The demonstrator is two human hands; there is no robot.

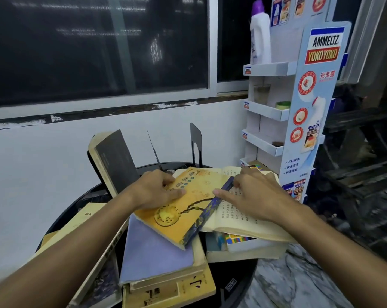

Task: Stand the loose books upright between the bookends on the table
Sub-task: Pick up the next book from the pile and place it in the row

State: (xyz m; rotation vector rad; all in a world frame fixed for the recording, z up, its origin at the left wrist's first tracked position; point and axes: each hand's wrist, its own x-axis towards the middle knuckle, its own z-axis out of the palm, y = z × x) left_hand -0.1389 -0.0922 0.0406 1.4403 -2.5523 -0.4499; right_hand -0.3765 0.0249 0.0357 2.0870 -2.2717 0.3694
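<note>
Right now, at the lower left of the frame, a cream book [85, 221] lies flat on the round black table [243, 283], and behind it a dark-covered book [114, 161] stands on its lower edge, leaning back to the left. Just right of that, the left bookend [153, 150] shows edge-on as a thin dark blade. Your left hand [157, 190] holds the yellow book [188, 205] at its upper left edge: the thumb lies flat on the cover and the fingers curl over the edge. That book is in the middle of the frame, lying cover up and slightly tilted on a lavender book [157, 245] that tops a stack. Its long axis runs on a diagonal from the lower middle toward the upper right, with the blue spine along its right side. Behind it, well apart from the first, the right bookend [195, 138] stands upright at the far rim of the table. Right of the yellow book an open book [239, 210] lies with its pages up, over a book with a multicoloured cover [239, 241]. Your right hand [252, 194] rests on the open pages, thumb stretched out to touch the blue spine and fingers bent down beside the spine's upper end; you cannot tell whether they clasp it. At the right of the frame a cardboard display stand [317, 96] rises, with a white bottle [260, 34] on its top shelf.
</note>
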